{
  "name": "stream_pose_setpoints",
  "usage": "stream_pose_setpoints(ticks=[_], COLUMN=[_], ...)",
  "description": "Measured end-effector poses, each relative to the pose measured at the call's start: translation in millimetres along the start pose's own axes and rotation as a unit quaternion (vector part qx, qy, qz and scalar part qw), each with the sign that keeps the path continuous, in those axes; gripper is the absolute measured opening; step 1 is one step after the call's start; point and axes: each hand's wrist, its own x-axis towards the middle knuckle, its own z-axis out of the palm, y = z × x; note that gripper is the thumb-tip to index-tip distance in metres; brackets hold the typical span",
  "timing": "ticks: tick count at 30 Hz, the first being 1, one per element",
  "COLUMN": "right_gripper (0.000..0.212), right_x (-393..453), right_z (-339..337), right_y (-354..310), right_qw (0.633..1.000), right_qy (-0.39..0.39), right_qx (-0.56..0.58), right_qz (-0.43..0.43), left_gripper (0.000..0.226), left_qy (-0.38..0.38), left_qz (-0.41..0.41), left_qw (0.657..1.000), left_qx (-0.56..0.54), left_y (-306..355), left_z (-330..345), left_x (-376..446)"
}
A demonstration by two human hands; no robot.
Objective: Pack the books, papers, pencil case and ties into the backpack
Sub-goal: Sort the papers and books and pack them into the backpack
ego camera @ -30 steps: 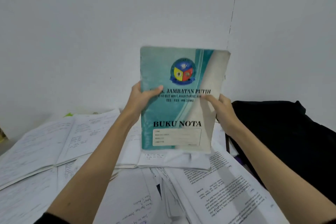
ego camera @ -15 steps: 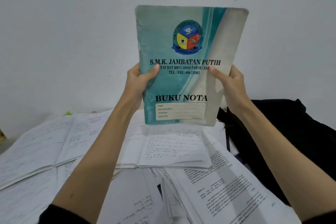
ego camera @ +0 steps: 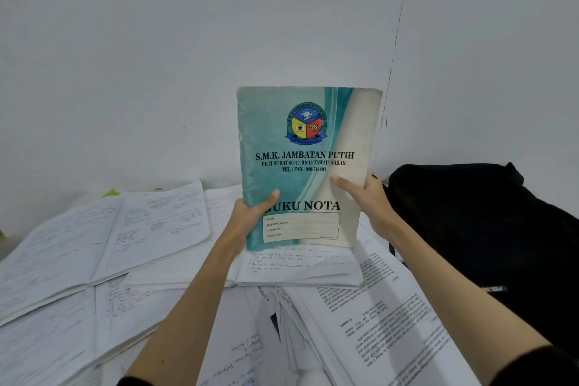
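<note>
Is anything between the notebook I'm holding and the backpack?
Nothing visible. The notebook is held upright in both hands, and the backpack lies just to its right; whether the backpack is open cannot be told.

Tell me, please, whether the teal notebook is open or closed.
Closed: the teal notebook shows only its front cover, held upright between both hands.

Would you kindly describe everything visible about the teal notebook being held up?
The teal notebook is a thin, worn softcover with a cream swoosh on its right side, a school crest, "S.M.K. JAMBATAN PUTIH" and "NOTA" above a name box. It is closed, upright, cover facing the camera, above open pages. The left hand and right hand grip its lower edges.
</note>
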Motion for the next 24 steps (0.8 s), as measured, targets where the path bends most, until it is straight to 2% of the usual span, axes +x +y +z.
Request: stream_pose_setpoints(ticks=[3,6,9,12,16,19,21,24], right_gripper=[0.018,0.03,0.044,0.039,0.014,0.011,0.013,0.015], right_x=[-8,-18,-36,-57,-81,-105,-118,-131], right_z=[-4,-25,-64,-113,-196,-276,-328,-389], right_y=[1,-16,-44,-68,-89,-93,-90,-84], right_qw=[1.0,1.0,0.994,0.995,0.998,0.988,0.98,0.974], right_qy=[-0.002,-0.005,-0.032,-0.052,0.059,0.155,0.199,0.222], right_qx=[-0.003,0.014,0.093,0.065,0.001,-0.009,0.002,0.018], right_qz=[0.012,0.025,0.055,0.058,0.018,0.013,0.018,0.039], left_gripper=[0.018,0.016,0.022,0.026,0.039,0.058,0.057,0.091], left_qy=[0.027,0.023,-0.06,-0.124,-0.219,-0.338,-0.389,-0.428], left_qz=[0.024,0.042,0.03,0.023,-0.004,-0.025,0.012,0.039], left_qw=[0.999,0.999,0.997,0.99,0.975,0.937,0.902,0.852], left_qx=[0.003,-0.017,-0.044,-0.06,-0.027,0.082,0.189,0.299], left_y=[3,26,50,65,49,21,1,-22], left_z=[4,17,51,98,183,256,295,343], left_x=[-5,-8,-14,-19,-29,-48,-65,-83])
